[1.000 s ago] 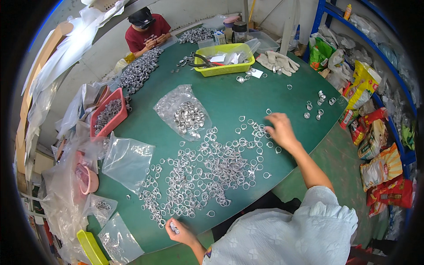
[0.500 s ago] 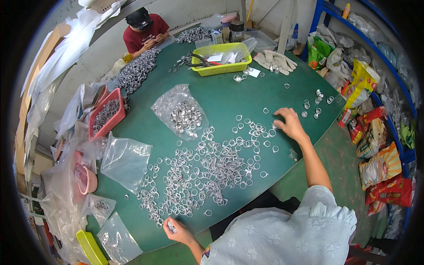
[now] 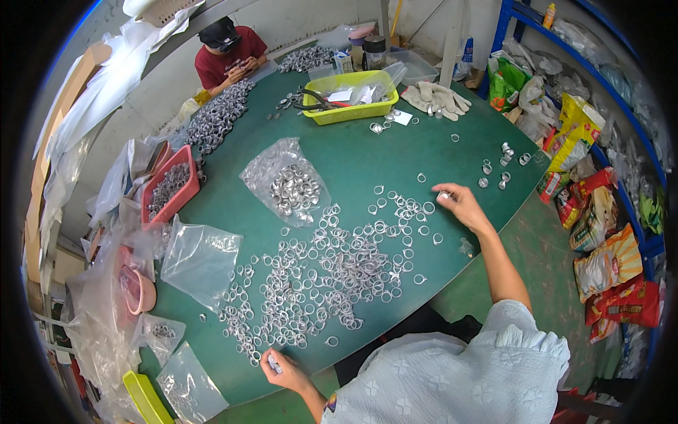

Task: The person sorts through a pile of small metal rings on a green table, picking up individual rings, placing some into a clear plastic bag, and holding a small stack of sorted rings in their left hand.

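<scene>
Many silvery metal rings (image 3: 353,268), each with a small tab, lie spread in a loose heap on the green table (image 3: 381,159). At the near edge of the heap, my left hand (image 3: 285,370) is curled around several small silvery pieces (image 3: 275,362); their exact shape is mostly hidden by the fingers. My right hand (image 3: 460,205) is just past the heap's far right end, its fingers closed on a small shiny metal ring (image 3: 443,195). Beyond the heap a clear plastic bag (image 3: 265,169) holds more shiny round metal parts (image 3: 295,189).
A yellow-green basket (image 3: 353,116) with pliers (image 3: 321,100) and work gloves (image 3: 436,97) stand at the back. On the left are a red tray (image 3: 189,189) of parts and flat plastic bags (image 3: 201,260). Another person (image 3: 229,56) works far left. Blue shelving (image 3: 600,155) lines the right.
My right hand has drawn its fingers together and now holds a shiny ring. It has shifted slightly down and left. My left hand has hardly moved.
</scene>
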The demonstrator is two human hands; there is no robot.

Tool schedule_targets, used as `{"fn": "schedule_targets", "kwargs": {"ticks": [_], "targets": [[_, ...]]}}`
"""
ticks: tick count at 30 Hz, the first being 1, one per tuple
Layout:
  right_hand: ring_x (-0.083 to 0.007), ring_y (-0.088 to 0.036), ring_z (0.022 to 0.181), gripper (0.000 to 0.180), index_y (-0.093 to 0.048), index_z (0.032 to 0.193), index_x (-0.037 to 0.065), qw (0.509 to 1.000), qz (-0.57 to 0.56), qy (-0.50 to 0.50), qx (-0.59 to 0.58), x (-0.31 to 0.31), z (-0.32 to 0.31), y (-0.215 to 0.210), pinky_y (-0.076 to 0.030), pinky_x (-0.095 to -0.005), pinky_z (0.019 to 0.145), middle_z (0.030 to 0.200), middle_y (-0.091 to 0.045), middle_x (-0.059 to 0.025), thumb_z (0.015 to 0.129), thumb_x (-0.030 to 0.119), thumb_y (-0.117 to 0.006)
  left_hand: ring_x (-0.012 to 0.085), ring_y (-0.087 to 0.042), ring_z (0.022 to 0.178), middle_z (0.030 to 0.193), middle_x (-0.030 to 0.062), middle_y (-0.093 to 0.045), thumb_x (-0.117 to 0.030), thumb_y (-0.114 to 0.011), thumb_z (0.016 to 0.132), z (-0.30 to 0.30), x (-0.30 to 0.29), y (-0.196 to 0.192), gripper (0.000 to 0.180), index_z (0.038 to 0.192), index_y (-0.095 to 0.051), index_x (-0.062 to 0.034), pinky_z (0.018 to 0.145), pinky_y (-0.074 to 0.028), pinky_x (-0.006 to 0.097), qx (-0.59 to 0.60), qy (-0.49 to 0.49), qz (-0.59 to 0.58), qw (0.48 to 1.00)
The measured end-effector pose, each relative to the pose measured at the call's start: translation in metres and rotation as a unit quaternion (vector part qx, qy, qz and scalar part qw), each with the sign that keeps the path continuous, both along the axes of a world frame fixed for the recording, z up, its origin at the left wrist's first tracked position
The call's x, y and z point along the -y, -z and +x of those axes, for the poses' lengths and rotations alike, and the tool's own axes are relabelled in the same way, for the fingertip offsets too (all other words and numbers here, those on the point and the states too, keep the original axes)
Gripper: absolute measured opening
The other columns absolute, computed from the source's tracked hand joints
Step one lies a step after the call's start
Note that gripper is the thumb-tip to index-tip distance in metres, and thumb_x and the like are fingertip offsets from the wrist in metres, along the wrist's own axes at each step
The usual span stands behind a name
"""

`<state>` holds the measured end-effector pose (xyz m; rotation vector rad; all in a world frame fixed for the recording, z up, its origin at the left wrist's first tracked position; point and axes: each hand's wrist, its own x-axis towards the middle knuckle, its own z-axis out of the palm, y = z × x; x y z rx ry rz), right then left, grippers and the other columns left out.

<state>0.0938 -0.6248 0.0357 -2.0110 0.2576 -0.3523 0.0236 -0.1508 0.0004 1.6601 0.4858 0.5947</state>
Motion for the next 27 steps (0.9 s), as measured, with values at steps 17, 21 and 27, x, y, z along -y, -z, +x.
{"fn": "schedule_targets", "kwargs": {"ticks": [17,21,27], "targets": [[-0.008,-0.046,0.066,0.026,-0.057,0.109,-0.002,0.94,0.331,0.012,-0.085,0.01,0.045,0.001,-0.038,-0.0213,0.054,0.08,-0.054,-0.0018,0.086,0.008,-0.062,0.0035,-0.037,0.05,0.071,0.0,-0.048,-0.008,-0.053,0.092,0.0,0.0,0.001,0.008,0.092,-0.053,-0.0001,0.042,-0.029,0.017,-0.006,-0.01,-0.006,1.0],[-0.0154,-0.055,0.073,0.033,-0.057,0.111,0.0,0.982,0.142,0.108,-0.064,0.043,0.107,0.016,-0.045,-0.028,0.062,0.085,-0.058,-0.0078,0.081,0.011,-0.066,0.0035,-0.037,0.05,0.071,0.0,-0.048,-0.007,-0.053,0.092,-0.001,-0.005,0.006,0.007,0.093,-0.053,-0.0001,0.042,-0.029,0.016,0.002,-0.005,0.007,1.0],[-0.0362,-0.054,0.101,0.047,-0.053,0.117,-0.001,0.967,-0.207,0.143,0.04,0.076,0.185,0.031,-0.043,-0.0393,0.091,0.11,-0.054,-0.0229,0.076,0.014,-0.069,0.0037,-0.038,0.051,0.071,0.0001,-0.048,-0.007,-0.054,0.091,0.002,-0.002,0.004,0.007,0.091,-0.054,0.0,0.042,-0.029,0.017,0.01,-0.013,0.002,1.0]]}}
